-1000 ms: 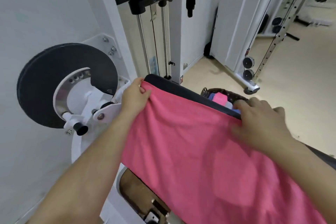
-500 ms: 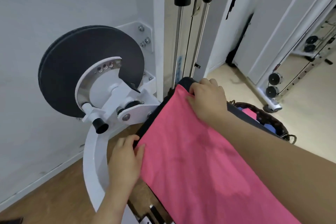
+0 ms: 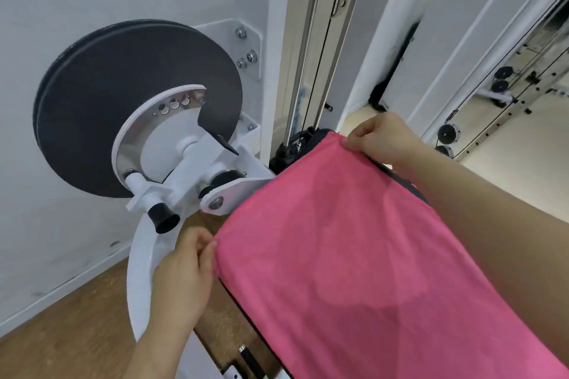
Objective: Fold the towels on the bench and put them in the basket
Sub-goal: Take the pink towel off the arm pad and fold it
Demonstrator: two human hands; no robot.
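Observation:
A pink towel (image 3: 332, 249) lies spread flat over the black padded bench (image 3: 400, 177), covering almost all of it. My left hand (image 3: 184, 274) pinches the towel's near left corner at the bench's side. My right hand (image 3: 381, 137) pinches the far corner at the bench's head end, my forearm crossing above the cloth. The basket is hidden behind my right arm.
A white gym machine with a large black disc (image 3: 135, 104) and a black-tipped knob (image 3: 163, 218) stands just left of the bench. Steel guide rods (image 3: 308, 71) rise behind it. Wooden floor (image 3: 61, 335) lies at lower left, a cable rack (image 3: 505, 83) at far right.
The view has turned left, so the basket has gone out of sight. My left hand moved down the towel's left edge to its near corner; my right hand shifted to the far corner.

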